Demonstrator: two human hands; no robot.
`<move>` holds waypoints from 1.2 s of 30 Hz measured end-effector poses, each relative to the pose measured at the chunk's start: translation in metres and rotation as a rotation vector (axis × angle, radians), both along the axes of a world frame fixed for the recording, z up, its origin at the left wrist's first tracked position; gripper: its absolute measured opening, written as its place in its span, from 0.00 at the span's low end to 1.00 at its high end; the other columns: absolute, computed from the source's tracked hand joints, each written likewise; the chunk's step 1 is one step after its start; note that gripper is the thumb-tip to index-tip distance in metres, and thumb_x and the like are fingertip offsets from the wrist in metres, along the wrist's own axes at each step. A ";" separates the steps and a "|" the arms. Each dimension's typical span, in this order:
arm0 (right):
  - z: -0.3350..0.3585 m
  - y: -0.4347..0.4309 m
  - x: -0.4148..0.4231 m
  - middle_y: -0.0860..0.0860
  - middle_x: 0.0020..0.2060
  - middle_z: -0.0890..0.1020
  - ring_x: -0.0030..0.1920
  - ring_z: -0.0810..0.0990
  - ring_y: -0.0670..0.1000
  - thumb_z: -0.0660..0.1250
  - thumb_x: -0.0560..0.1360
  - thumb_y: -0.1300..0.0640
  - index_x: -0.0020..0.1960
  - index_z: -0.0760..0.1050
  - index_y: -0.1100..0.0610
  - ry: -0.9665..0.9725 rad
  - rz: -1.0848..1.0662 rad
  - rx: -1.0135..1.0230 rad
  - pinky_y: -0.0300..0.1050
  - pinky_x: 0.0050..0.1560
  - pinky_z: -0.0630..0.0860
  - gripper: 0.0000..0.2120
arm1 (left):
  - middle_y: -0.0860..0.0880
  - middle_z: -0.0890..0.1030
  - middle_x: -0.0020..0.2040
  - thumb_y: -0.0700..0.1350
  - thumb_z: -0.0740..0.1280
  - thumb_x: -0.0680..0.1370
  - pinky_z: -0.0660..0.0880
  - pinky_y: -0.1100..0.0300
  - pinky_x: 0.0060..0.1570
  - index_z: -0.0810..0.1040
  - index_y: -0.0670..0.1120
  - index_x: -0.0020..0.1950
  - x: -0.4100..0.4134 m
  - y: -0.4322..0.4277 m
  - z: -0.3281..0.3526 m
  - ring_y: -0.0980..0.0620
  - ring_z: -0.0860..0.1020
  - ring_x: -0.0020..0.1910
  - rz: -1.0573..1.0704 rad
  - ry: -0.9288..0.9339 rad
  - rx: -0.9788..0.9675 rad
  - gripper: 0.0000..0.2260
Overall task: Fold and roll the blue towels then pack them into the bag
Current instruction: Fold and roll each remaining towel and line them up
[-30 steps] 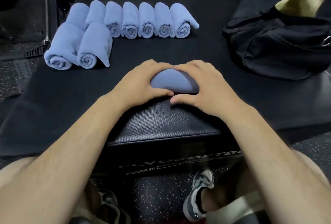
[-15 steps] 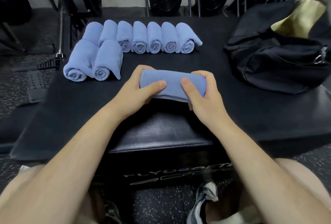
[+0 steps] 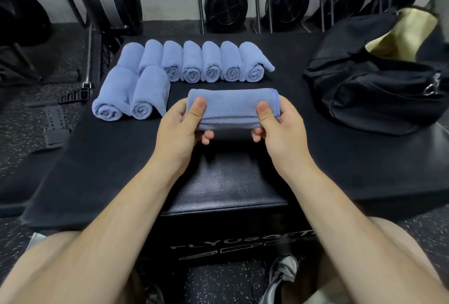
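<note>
The left hand (image 3: 181,129) and the right hand (image 3: 279,126) both hold one rolled blue towel (image 3: 230,107). Each thumb lies on top of the roll, and the other fingers curl under it, so each hand pinches one end. The towel lies sideways between the two hands, lifted a little above the black mat (image 3: 315,158). Its middle part is bare between the two thumbs.

Past the left fingers, two more rolled towels (image 3: 128,95) lie side by side on the mat, with their round ends facing the person. Farther behind the fingers, a row of rolled towels (image 3: 201,63) stands close together, touching one another. The last one on the right has a loose corner sticking out.

Off to the side of the right fingers sits a black bag (image 3: 379,85), well apart from the held towel. Its top is open and shows a pale lining.

Below the hands is a black box (image 3: 230,197) under the mat.
</note>
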State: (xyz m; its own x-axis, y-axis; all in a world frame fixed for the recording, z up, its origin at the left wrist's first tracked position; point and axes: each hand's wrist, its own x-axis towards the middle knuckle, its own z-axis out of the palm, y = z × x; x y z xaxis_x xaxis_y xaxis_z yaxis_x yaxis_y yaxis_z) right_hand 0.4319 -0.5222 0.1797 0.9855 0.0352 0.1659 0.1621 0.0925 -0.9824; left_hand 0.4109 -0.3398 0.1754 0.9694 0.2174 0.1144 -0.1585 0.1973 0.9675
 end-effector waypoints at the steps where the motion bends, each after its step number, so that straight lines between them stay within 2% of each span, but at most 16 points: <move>1: 0.000 0.000 0.001 0.54 0.40 0.75 0.32 0.70 0.48 0.64 0.84 0.54 0.58 0.77 0.63 0.009 -0.003 0.025 0.43 0.32 0.71 0.11 | 0.50 0.81 0.39 0.56 0.67 0.78 0.70 0.64 0.25 0.78 0.41 0.56 0.000 -0.001 0.001 0.52 0.74 0.27 -0.008 0.001 -0.020 0.19; 5: 0.000 -0.006 0.010 0.50 0.43 0.80 0.36 0.75 0.48 0.66 0.83 0.53 0.60 0.79 0.58 0.039 0.021 0.022 0.42 0.36 0.73 0.11 | 0.49 0.83 0.44 0.51 0.68 0.80 0.75 0.61 0.29 0.74 0.44 0.57 0.001 0.008 0.000 0.48 0.80 0.32 -0.113 0.001 -0.027 0.12; 8: -0.004 -0.011 0.015 0.50 0.52 0.83 0.48 0.82 0.47 0.67 0.82 0.58 0.65 0.77 0.53 0.067 -0.002 0.090 0.42 0.46 0.79 0.12 | 0.52 0.84 0.48 0.43 0.73 0.77 0.81 0.58 0.38 0.73 0.45 0.60 -0.001 0.015 -0.001 0.49 0.83 0.44 -0.175 -0.023 0.053 0.15; 9: -0.004 -0.011 0.015 0.50 0.55 0.82 0.50 0.83 0.47 0.68 0.81 0.59 0.67 0.76 0.52 0.089 -0.042 0.138 0.43 0.50 0.80 0.15 | 0.53 0.84 0.49 0.41 0.74 0.75 0.81 0.56 0.41 0.73 0.45 0.59 -0.002 0.015 -0.002 0.50 0.83 0.47 -0.158 -0.040 0.073 0.16; 11: -0.004 -0.007 0.012 0.51 0.59 0.79 0.47 0.85 0.46 0.71 0.79 0.60 0.67 0.73 0.52 0.132 -0.179 0.180 0.48 0.56 0.81 0.18 | 0.53 0.84 0.51 0.39 0.76 0.73 0.81 0.56 0.48 0.74 0.48 0.58 -0.005 0.011 -0.001 0.53 0.83 0.51 -0.056 -0.093 0.141 0.18; 13: -0.006 0.001 0.008 0.51 0.57 0.78 0.42 0.85 0.46 0.74 0.76 0.56 0.60 0.74 0.52 0.099 -0.356 -0.008 0.54 0.57 0.82 0.15 | 0.54 0.82 0.54 0.38 0.79 0.73 0.78 0.62 0.53 0.73 0.54 0.57 -0.007 0.007 -0.002 0.58 0.82 0.52 0.101 -0.156 0.306 0.21; 14: -0.006 0.009 0.006 0.50 0.55 0.80 0.42 0.85 0.46 0.74 0.75 0.55 0.57 0.75 0.52 0.063 -0.375 -0.094 0.56 0.56 0.82 0.13 | 0.55 0.80 0.54 0.38 0.79 0.73 0.76 0.66 0.53 0.72 0.56 0.56 -0.008 0.006 -0.002 0.61 0.81 0.52 0.166 -0.190 0.401 0.22; 17: 0.000 0.043 0.002 0.46 0.51 0.84 0.48 0.84 0.42 0.72 0.76 0.50 0.57 0.79 0.50 0.043 -0.170 -0.119 0.54 0.57 0.82 0.11 | 0.55 0.77 0.55 0.41 0.79 0.73 0.75 0.67 0.53 0.70 0.56 0.58 -0.004 0.008 -0.008 0.62 0.79 0.52 0.260 -0.252 0.565 0.23; 20: 0.014 0.074 0.011 0.42 0.52 0.84 0.50 0.83 0.37 0.72 0.78 0.47 0.66 0.77 0.54 0.109 0.024 -0.088 0.37 0.56 0.79 0.19 | 0.54 0.74 0.57 0.41 0.77 0.73 0.73 0.70 0.53 0.71 0.48 0.63 0.005 0.012 -0.013 0.64 0.76 0.54 0.321 -0.241 0.668 0.23; 21: 0.015 0.081 0.017 0.42 0.53 0.84 0.52 0.83 0.36 0.73 0.77 0.47 0.68 0.76 0.54 0.113 0.053 -0.113 0.35 0.55 0.78 0.23 | 0.52 0.74 0.59 0.41 0.77 0.74 0.73 0.70 0.53 0.71 0.46 0.64 0.008 0.013 -0.014 0.63 0.76 0.55 0.328 -0.236 0.672 0.22; 23: 0.013 0.093 0.029 0.44 0.57 0.84 0.56 0.82 0.39 0.75 0.73 0.45 0.70 0.74 0.52 0.118 0.075 -0.162 0.39 0.59 0.78 0.28 | 0.51 0.75 0.61 0.42 0.76 0.75 0.73 0.71 0.52 0.70 0.50 0.63 0.013 0.018 -0.013 0.62 0.77 0.55 0.317 -0.198 0.664 0.21; 26: -0.002 0.105 0.042 0.45 0.58 0.83 0.54 0.82 0.38 0.76 0.73 0.50 0.70 0.73 0.52 0.116 0.080 -0.248 0.39 0.58 0.79 0.27 | 0.52 0.76 0.62 0.41 0.73 0.75 0.70 0.76 0.51 0.70 0.50 0.65 0.022 0.029 -0.021 0.63 0.76 0.54 0.268 -0.093 0.755 0.21; 28: -0.015 0.108 0.047 0.46 0.61 0.81 0.56 0.81 0.39 0.75 0.75 0.51 0.72 0.72 0.52 0.093 0.074 -0.353 0.35 0.58 0.78 0.27 | 0.51 0.79 0.59 0.43 0.72 0.75 0.72 0.72 0.52 0.70 0.49 0.66 0.029 0.038 -0.032 0.59 0.77 0.55 0.234 -0.002 0.824 0.21; 31: -0.034 0.110 0.047 0.49 0.66 0.79 0.59 0.81 0.41 0.75 0.76 0.49 0.74 0.70 0.53 0.057 0.046 -0.395 0.25 0.53 0.74 0.30 | 0.47 0.79 0.59 0.49 0.69 0.75 0.76 0.53 0.60 0.68 0.51 0.70 0.032 0.044 -0.044 0.50 0.77 0.60 0.192 0.070 0.834 0.24; 34: -0.042 0.113 0.049 0.48 0.66 0.79 0.58 0.81 0.40 0.74 0.76 0.47 0.75 0.70 0.52 0.026 0.018 -0.428 0.23 0.52 0.73 0.30 | 0.49 0.79 0.61 0.46 0.69 0.77 0.75 0.50 0.62 0.68 0.50 0.71 0.032 0.045 -0.046 0.49 0.75 0.63 0.187 0.074 0.787 0.24; 36: -0.044 0.114 0.049 0.47 0.64 0.80 0.57 0.81 0.39 0.74 0.75 0.48 0.73 0.71 0.52 0.012 0.003 -0.409 0.28 0.54 0.76 0.29 | 0.51 0.78 0.63 0.47 0.69 0.76 0.75 0.50 0.63 0.68 0.49 0.72 0.032 0.047 -0.047 0.50 0.76 0.64 0.180 0.077 0.764 0.24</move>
State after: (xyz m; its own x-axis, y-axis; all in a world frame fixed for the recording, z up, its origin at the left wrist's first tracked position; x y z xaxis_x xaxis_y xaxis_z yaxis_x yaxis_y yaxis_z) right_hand 0.4811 -0.4087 0.1359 0.9871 0.0991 0.1259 0.1506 -0.3053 -0.9403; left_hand 0.4434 -0.2928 0.1287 0.9381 0.2595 0.2293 -0.0519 -0.5494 0.8340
